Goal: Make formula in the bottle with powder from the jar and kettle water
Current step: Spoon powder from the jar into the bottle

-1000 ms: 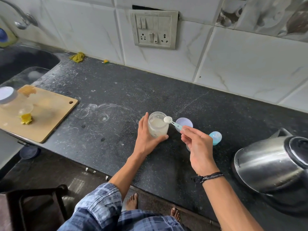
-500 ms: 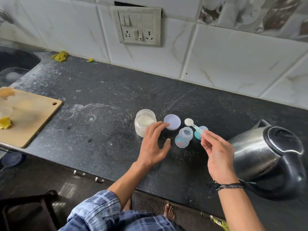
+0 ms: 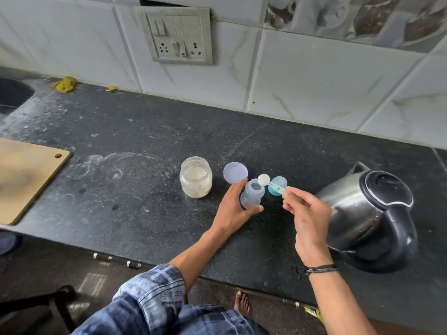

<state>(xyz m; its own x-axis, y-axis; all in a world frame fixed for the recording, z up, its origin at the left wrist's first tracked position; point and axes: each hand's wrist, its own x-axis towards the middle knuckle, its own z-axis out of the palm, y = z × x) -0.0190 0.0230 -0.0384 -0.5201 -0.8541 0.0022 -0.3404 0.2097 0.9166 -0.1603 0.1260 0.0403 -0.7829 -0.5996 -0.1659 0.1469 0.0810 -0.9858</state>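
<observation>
A small clear baby bottle stands open on the dark counter. My left hand grips it between thumb and fingers. My right hand pinches the handle of a scoop full of white powder, its bowl just beside the bottle's mouth. The open glass jar of powder stands to the left of the bottle. Its lilac lid lies flat behind the bottle. A teal bottle cap lies to the right of the bottle, under the scoop handle. The steel kettle stands at the right.
A wooden cutting board lies at the left edge, with the sink behind it. A socket panel sits on the tiled wall. Yellow scraps lie by the wall. The counter's front edge runs near my arms.
My left hand let go of the jar, moved right and took hold of the bottle. My right hand carried the filled scoop from the jar over to the bottle's mouth.
</observation>
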